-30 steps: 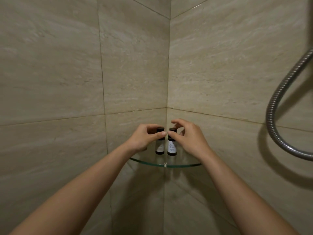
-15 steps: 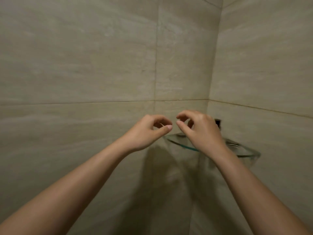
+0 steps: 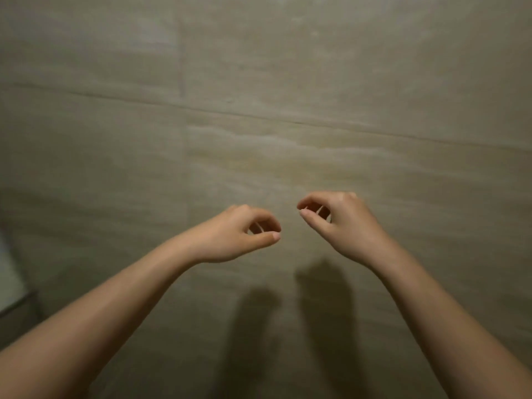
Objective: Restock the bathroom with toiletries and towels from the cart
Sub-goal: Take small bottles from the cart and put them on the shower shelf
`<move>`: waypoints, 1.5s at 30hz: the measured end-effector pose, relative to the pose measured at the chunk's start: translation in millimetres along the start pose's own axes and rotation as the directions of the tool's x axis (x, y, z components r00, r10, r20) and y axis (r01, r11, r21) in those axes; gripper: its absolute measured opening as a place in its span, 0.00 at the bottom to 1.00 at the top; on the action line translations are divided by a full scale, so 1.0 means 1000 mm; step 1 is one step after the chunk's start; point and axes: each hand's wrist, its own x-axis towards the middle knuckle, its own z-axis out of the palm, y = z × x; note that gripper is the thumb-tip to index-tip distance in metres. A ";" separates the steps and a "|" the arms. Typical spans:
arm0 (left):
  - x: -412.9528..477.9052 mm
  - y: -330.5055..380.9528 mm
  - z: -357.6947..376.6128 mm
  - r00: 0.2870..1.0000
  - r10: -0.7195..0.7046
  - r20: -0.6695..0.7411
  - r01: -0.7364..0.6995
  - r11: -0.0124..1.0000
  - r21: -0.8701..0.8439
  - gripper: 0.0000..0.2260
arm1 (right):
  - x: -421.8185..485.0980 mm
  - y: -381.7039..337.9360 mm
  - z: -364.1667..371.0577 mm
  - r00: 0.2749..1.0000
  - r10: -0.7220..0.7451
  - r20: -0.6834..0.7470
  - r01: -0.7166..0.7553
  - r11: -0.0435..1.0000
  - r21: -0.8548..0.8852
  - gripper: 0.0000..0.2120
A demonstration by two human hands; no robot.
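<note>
My left hand (image 3: 239, 234) hovers in front of a beige tiled wall, its fingers loosely curled and holding nothing. My right hand (image 3: 336, 223) hangs a little higher to the right, also curled and holding nothing. A small gap separates the two hands. The glass corner shelf and the two small dark-capped bottles are out of view. No toiletries, towels or cart show in the head view.
The beige stone-tile wall (image 3: 288, 96) fills almost the whole view, with grout lines crossing it. A pale edge (image 3: 8, 272) of some fixture shows at the far left. Shadows of my arms fall on the wall below the hands.
Both hands have let go of the bottles on the glass shelf and drawn back. The view has swung left, so shelf, bottles and shower hose have left the frame.
</note>
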 end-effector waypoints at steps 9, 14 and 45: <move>-0.222 -0.130 -0.090 0.869 -0.493 -0.052 0.495 0.863 0.099 0.13 | 0.052 -0.197 0.153 0.913 -0.317 0.258 0.283 0.945 0.161 0.07; -0.345 -0.167 -0.131 0.746 -0.645 -0.164 0.647 0.761 -0.050 0.10 | 0.054 -0.313 0.222 0.837 -0.460 0.296 0.367 0.874 0.320 0.07; -0.730 -0.221 -0.234 -0.378 -0.759 -0.530 0.793 0.031 -0.609 0.09 | 0.021 -0.799 0.445 0.079 -0.985 0.153 0.297 0.170 0.940 0.09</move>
